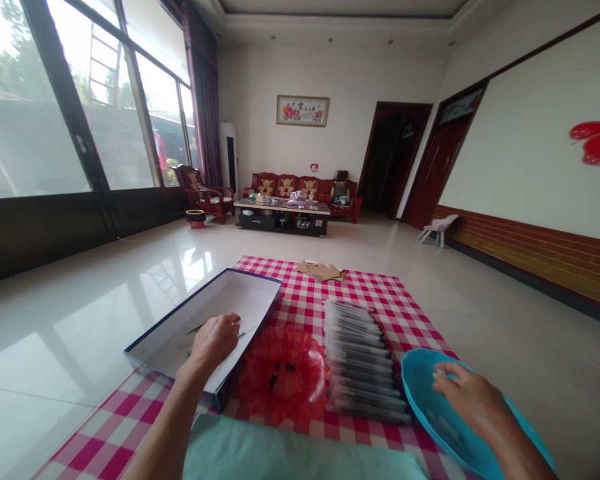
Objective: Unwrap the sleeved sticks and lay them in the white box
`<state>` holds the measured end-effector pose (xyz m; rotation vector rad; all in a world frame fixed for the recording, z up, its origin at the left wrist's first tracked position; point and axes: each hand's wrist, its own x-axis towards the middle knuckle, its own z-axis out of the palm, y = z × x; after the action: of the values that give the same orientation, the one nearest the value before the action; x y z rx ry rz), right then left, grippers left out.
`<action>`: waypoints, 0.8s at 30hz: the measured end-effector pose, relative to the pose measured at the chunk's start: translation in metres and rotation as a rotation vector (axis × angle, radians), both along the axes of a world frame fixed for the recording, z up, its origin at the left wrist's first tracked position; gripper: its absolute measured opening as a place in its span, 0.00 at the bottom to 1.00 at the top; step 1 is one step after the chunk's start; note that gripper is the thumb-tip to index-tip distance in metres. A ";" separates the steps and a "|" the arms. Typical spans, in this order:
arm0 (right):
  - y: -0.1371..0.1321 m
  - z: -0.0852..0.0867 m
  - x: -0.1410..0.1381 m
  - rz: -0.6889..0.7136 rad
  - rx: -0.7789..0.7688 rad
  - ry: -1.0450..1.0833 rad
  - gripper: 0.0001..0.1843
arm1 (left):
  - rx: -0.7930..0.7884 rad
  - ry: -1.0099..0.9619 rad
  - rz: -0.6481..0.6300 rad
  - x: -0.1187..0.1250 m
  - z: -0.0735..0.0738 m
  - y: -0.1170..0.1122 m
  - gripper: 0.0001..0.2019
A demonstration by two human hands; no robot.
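Observation:
My left hand (217, 340) is over the white-lined box (253, 288), its fingers curled together. Thin dark sticks like pen refills (197, 328) show beside it in the box; what the fingers hold, if anything, is hidden. On the right, my right hand (473, 397) is pinched above the blue basin (414, 373). A small pale bit shows at its fingertips, too blurred to name. Clear pieces (447, 427) lie in the basin. Between the hands are a red scalloped dish (300, 393) with a few small black parts and a row of clear-barrelled pens (357, 360).
A pink-and-white checked cloth (380, 293) covers the table. Torn cardboard pieces (323, 270) lie at its far edge. A pale green cloth (300, 453) is at the near edge. Farther off stand a coffee table (283, 208), a wooden sofa (285, 187) and a small stool (439, 228).

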<state>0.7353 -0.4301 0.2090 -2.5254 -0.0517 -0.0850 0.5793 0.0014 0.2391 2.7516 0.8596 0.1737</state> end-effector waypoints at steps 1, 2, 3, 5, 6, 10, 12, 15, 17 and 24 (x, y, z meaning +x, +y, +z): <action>-0.009 -0.005 0.002 0.030 -0.061 0.046 0.12 | -0.004 0.031 0.005 0.000 -0.004 0.005 0.15; -0.015 -0.008 0.003 0.068 -0.102 0.082 0.11 | -0.008 0.064 0.004 -0.001 -0.007 0.009 0.14; -0.017 -0.009 0.002 0.096 -0.124 0.100 0.10 | -0.012 0.093 -0.002 -0.001 -0.009 0.012 0.13; -0.013 -0.005 -0.005 0.121 -0.119 0.077 0.10 | -0.018 0.135 -0.018 -0.002 -0.011 0.014 0.12; -0.006 0.001 -0.009 0.131 -0.090 0.045 0.11 | -0.019 0.148 -0.024 -0.003 -0.011 0.014 0.12; 0.044 0.026 -0.037 0.357 0.085 -0.030 0.11 | 0.001 0.150 -0.026 -0.003 -0.005 0.009 0.13; 0.072 0.031 -0.051 0.497 0.100 -0.022 0.09 | 0.018 0.127 -0.043 -0.003 -0.001 0.004 0.14; 0.107 0.024 -0.069 0.635 -0.045 -0.001 0.11 | 0.044 0.079 -0.096 -0.003 0.006 -0.009 0.14; 0.122 0.015 -0.077 0.691 -0.142 0.011 0.14 | 0.063 0.041 -0.142 -0.004 0.010 -0.018 0.15; 0.139 -0.004 -0.088 0.780 -0.273 0.041 0.16 | 0.108 -0.036 -0.261 -0.008 0.020 -0.037 0.15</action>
<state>0.6474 -0.2913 0.2048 -2.5829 -1.0761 0.3043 0.5711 -0.0356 0.2587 2.9172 0.4876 0.2251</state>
